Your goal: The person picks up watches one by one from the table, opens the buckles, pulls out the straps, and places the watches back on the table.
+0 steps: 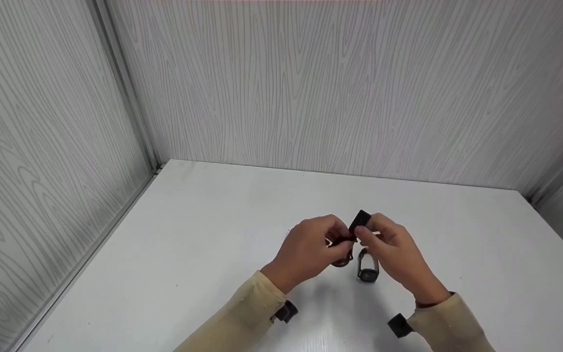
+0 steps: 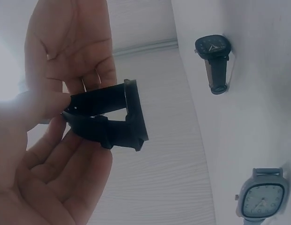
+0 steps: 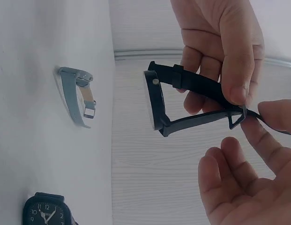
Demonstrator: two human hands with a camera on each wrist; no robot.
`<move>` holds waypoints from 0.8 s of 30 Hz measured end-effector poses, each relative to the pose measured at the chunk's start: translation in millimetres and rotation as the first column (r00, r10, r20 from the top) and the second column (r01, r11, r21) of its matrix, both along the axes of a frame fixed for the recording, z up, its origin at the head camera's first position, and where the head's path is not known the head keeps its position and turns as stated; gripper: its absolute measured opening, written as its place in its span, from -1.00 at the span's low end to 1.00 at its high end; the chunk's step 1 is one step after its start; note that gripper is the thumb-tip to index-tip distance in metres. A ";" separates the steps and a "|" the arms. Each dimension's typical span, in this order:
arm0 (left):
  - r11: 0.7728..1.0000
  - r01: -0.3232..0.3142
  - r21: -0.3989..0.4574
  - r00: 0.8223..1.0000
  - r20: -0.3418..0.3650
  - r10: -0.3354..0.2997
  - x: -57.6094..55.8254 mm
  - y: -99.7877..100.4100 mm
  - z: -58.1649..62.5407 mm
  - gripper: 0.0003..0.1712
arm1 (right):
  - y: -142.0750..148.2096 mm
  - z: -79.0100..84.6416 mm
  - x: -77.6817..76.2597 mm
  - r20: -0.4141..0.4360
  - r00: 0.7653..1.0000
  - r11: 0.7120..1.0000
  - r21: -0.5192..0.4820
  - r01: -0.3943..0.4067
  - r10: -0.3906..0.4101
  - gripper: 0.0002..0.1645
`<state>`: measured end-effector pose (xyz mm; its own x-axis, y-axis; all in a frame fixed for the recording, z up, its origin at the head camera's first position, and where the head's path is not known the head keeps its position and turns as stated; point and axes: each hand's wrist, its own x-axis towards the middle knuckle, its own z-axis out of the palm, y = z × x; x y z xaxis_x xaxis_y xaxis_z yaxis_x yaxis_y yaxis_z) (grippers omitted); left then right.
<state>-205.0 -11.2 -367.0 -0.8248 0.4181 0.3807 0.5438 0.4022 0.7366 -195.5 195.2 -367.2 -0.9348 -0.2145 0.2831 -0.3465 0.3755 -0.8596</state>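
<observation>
A black wristwatch is held up above the white table between both hands, its case lower than the buckle in the wrist views. My left hand pinches the strap beside the buckle. Thumb and finger of my right hand grip the strap's free end, which runs past the buckle. The strap forms a loop; the held watch's face is turned away in the left wrist view. Below on the table are a black-dial watch with a dark strap and a pale grey-blue watch.
The white table ends at a wood-grain back panel. A similar panel stands at the left. Small black devices are worn at both wrists, below tan sleeves. The pale watch's strap looks unfastened in the right wrist view.
</observation>
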 end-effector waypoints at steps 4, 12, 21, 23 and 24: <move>0.997 0.009 0.074 0.999 0.042 -0.012 -0.1 0.1 0.1 -0.93 | -0.1 1.8 0.3 -0.004 1.000 0.999 -0.042 0.003 -0.003 -0.79; 0.995 0.021 0.095 0.999 0.031 -0.024 0.9 1.1 -0.2 -0.93 | 3.3 2.2 0.6 0.052 0.998 0.999 -0.045 -0.021 0.024 -0.79; 0.997 0.050 0.051 0.999 0.008 -0.050 1.7 -1.5 1.4 -0.94 | 2.9 2.3 2.2 0.063 0.997 0.998 -0.042 -0.038 0.040 -0.79; 0.997 0.050 0.051 0.999 0.012 -0.051 1.4 -1.3 0.8 -0.94 | 3.0 1.8 2.2 0.058 0.998 0.998 -0.043 -0.037 0.039 -0.79; 0.997 0.052 0.052 0.998 0.017 -0.053 1.4 -1.2 0.5 -0.94 | 2.9 1.5 2.3 0.054 0.998 0.999 -0.039 -0.035 0.037 -0.79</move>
<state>-203.6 -12.4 -366.5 -0.8094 0.4411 0.3877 0.5492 0.3344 0.7659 -193.2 198.0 -365.6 -0.9410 -0.2382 0.2405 -0.3113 0.3300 -0.8912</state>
